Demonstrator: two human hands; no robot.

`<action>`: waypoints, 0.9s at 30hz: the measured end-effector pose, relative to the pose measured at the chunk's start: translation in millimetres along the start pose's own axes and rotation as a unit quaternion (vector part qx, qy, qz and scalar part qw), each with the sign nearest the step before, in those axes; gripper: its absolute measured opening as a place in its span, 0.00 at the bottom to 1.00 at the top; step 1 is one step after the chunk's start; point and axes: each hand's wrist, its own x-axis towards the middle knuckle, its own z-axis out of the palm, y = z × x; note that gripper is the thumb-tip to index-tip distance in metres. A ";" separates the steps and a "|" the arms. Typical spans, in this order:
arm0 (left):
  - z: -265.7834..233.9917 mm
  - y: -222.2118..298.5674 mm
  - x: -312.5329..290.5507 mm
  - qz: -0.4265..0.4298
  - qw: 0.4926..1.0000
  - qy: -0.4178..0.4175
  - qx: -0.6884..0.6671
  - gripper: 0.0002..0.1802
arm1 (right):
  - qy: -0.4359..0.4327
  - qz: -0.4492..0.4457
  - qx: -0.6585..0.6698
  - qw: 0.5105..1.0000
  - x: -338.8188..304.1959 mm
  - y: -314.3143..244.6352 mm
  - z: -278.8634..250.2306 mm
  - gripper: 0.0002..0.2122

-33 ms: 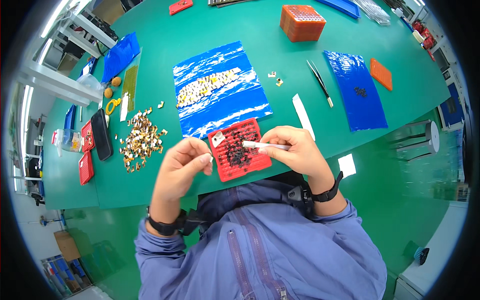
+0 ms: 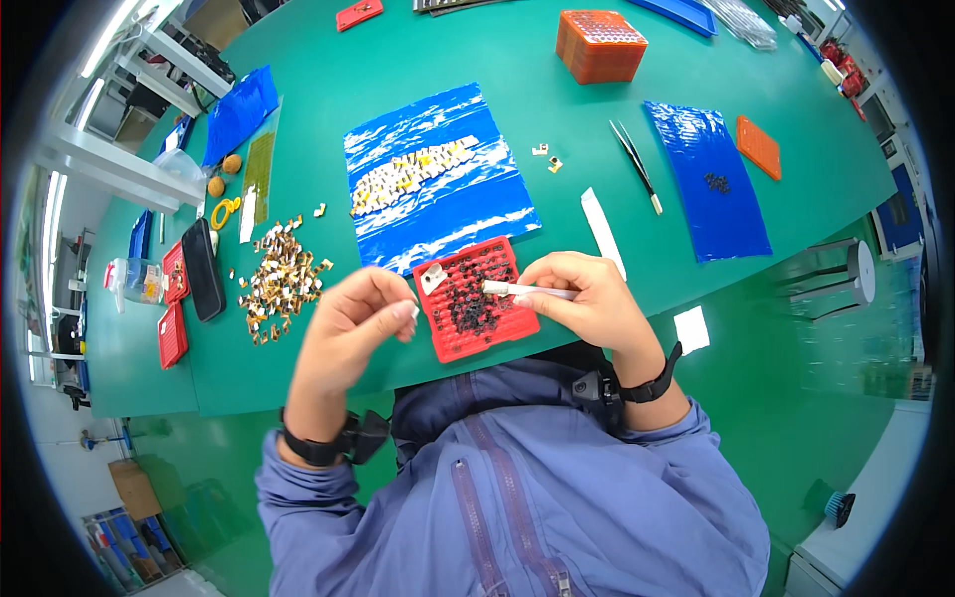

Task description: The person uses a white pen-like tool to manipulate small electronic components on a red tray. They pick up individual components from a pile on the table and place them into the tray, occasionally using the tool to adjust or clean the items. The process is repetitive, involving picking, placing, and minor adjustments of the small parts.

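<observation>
My right hand [image 2: 579,295] is closed round a white pen-shaped tool [image 2: 505,288], whose tip points left over the red tray [image 2: 445,345]. Many small black parts [image 2: 476,306] lie heaped and scattered across the tray's ridged surface. A small white-and-dark piece [image 2: 433,279] rests in its upper left corner. Just left of the tray, my left hand [image 2: 360,323] is pinched, with a small white piece [image 2: 415,312] showing at the fingertips; its exact kind is too small to tell.
Rows of white-and-yellow pieces [image 2: 408,177] lie on a blue sheet [image 2: 438,239] beyond the tray. A loose pile of gold-and-white pieces [image 2: 282,284] and a black phone [image 2: 203,269] are at left. Tweezers [image 2: 637,166] and another blue sheet [image 2: 716,219] lie at right.
My left hand has shifted slightly left, away from the tray, still pinched. The right hand and its tool stay nearly in place.
</observation>
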 end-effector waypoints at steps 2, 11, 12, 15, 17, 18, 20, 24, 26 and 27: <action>-3.3 26.3 17.7 0.002 0.996 -0.015 0.088 0.05 | 0.002 0.008 0.015 1.000 -0.9 1.1 -1.3 0.06; -40.3 16.6 130.2 -0.002 0.890 0.003 0.455 0.07 | -0.002 -0.015 0.028 0.999 -1.4 -1.7 -5.5 0.05; -40.0 12.6 135.9 0.010 0.875 0.011 0.484 0.08 | -0.001 -0.014 0.031 0.999 -1.5 -1.4 -5.8 0.05; -40.5 7.5 146.8 0.007 0.844 -0.001 0.536 0.08 | -0.011 -0.010 0.026 1.000 -1.1 1.8 -7.0 0.06; -44.6 -2.9 149.2 0.063 0.816 0.009 0.575 0.08 | -0.012 -0.016 0.027 0.999 -0.5 1.6 -7.0 0.06; -46.6 -6.0 149.6 0.091 0.799 0.014 0.594 0.08 | -0.013 -0.020 0.028 0.999 -0.1 1.1 -7.0 0.05; -47.7 -7.0 150.8 0.064 0.806 0.007 0.589 0.08 | -0.013 -0.021 0.025 0.999 -0.3 -1.1 -7.7 0.05; -47.6 -8.7 151.3 0.046 0.818 0.004 0.573 0.07 | -0.011 -0.019 0.027 0.999 -0.4 0.0 -7.1 0.05; -48.6 -12.2 150.3 0.056 0.817 0.015 0.574 0.07 | -0.016 -0.017 0.025 0.999 0.2 0.2 -7.2 0.05; -49.6 -14.3 149.8 0.062 0.817 0.022 0.574 0.07 | -0.019 -0.016 0.024 0.999 0.7 0.1 -7.3 0.05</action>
